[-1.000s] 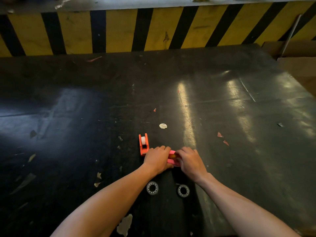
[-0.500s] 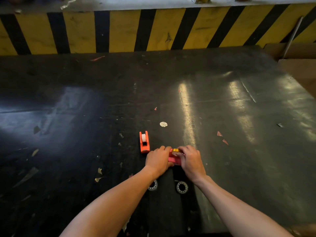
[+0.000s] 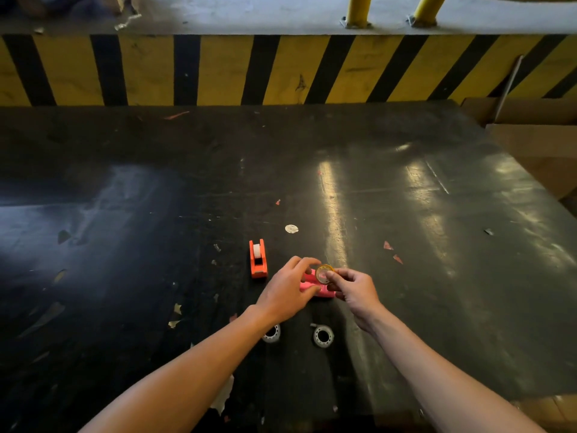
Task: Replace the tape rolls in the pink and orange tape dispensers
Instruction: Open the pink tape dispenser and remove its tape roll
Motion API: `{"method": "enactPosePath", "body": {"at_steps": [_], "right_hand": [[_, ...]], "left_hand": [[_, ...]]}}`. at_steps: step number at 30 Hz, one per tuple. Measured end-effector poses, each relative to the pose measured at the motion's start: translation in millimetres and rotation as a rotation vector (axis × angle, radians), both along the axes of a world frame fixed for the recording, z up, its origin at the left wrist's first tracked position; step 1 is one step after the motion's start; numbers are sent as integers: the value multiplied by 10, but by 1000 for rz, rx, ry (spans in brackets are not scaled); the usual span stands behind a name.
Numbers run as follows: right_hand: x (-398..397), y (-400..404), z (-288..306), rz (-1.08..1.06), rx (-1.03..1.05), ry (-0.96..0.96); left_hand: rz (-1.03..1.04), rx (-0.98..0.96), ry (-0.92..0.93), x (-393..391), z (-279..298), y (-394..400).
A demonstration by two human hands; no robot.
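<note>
Pink dispenser (image 3: pixel 315 284), roll out.
Right hand (image 3: pixel 354 290) pinches yellowish roll (image 3: pixel 324 273); left hand (image 3: pixel 285 293) grips dispenser; orange dispenser (image 3: pixel 258 259) beside; two spare rolls (image 3: pixel 323 336) nearer.

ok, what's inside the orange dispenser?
A white tape roll sits in the orange dispenser, its top showing between the side walls. The lower part of the roll and its hub are hidden by those walls.
</note>
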State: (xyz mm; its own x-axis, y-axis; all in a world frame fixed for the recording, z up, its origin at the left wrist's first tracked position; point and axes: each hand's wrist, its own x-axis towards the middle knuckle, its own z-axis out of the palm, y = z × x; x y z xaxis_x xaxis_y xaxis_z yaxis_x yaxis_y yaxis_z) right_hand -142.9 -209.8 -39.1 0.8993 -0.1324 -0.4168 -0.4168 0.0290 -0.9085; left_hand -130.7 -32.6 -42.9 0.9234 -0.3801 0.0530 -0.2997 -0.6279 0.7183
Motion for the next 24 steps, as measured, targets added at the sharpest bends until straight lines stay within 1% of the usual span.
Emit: {"method": "enactPosePath", "body": {"at_steps": [2,4,9,12,13,14,17,18,19,21,23,24], "right_hand": [[-23,33,67,26,165,41],[-48,74,131,70,256,64],[-114,171,202,137,286,99],[-160,153,169,97,276,99],[-176,117,135,76,188,76],[-192,60,88,76,20,46],[-284,-185,-74,186,-662,-20],[-332,-266,-121,238,-822,-46],[-383,-331,-165,298,-935,-80],[-497,-426,-259,443,-1098,-142],[-590,-498,-350,569,-1208,-179],[-625,-525,-380,608,-1229,-180]], "left_hand": [[2,-36,-34,-42,80,32],[26,-64,-40,-79,129,78],[66,-95,-85,-193,148,207],[144,-177,-74,-287,133,274],[187,-207,-62,-325,122,302],[228,-229,-48,-358,106,337],[333,-257,25,-468,38,447],[362,-261,51,-510,13,472],[387,-264,76,-544,-7,486],[424,-267,123,-612,-51,489],[450,-273,167,-666,-89,471],[458,-280,189,-687,-103,460]]}}
